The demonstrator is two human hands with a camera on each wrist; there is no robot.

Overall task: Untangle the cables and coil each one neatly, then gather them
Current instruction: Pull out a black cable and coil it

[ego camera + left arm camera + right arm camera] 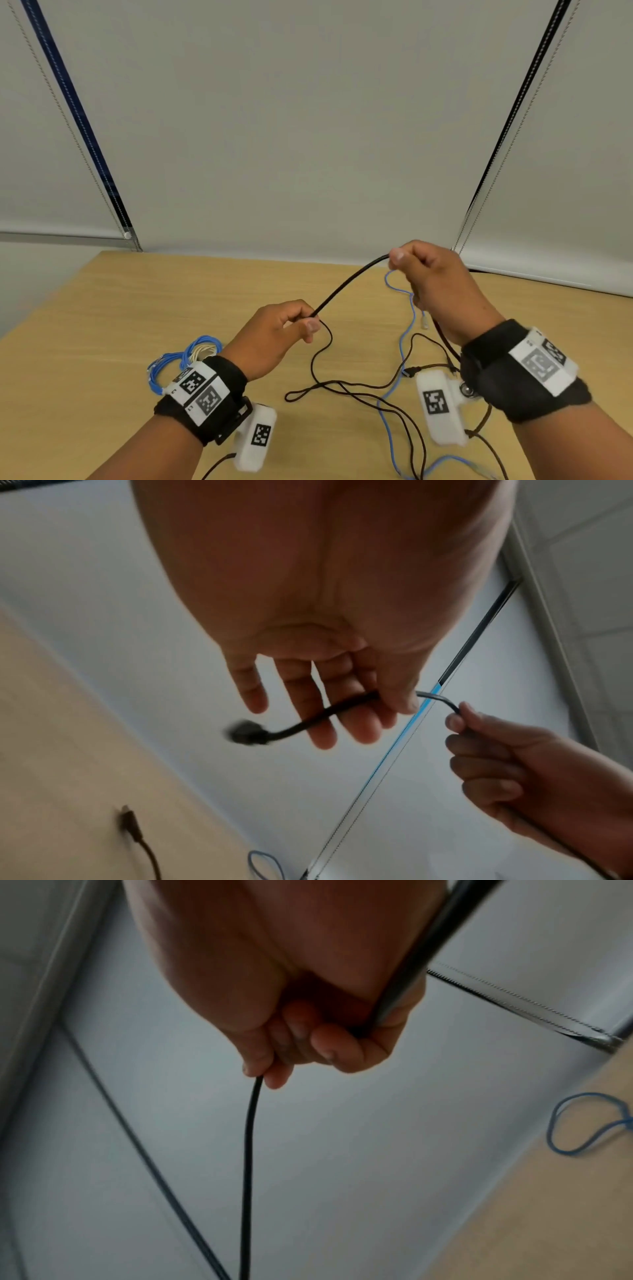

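Observation:
A thick black cable [349, 281] is stretched in the air between both hands above the wooden table [137, 301]. My left hand [308, 320] pinches it between thumb and fingers. In the left wrist view the left hand [394, 702] holds the black cable [325, 712] close to its plug [246, 734], which sticks out past the fingers. My right hand [400, 260], higher and to the right, grips the cable in a fist. The right wrist view shows this right hand [270, 1069] with the black cable [250, 1137] hanging from it.
A loose blue cable [387, 411] and a thin black cable [342, 387] lie tangled on the table below the hands. A coiled blue and white bundle [191, 356] sits at the left by my left wrist. Window blinds stand behind the table's far edge.

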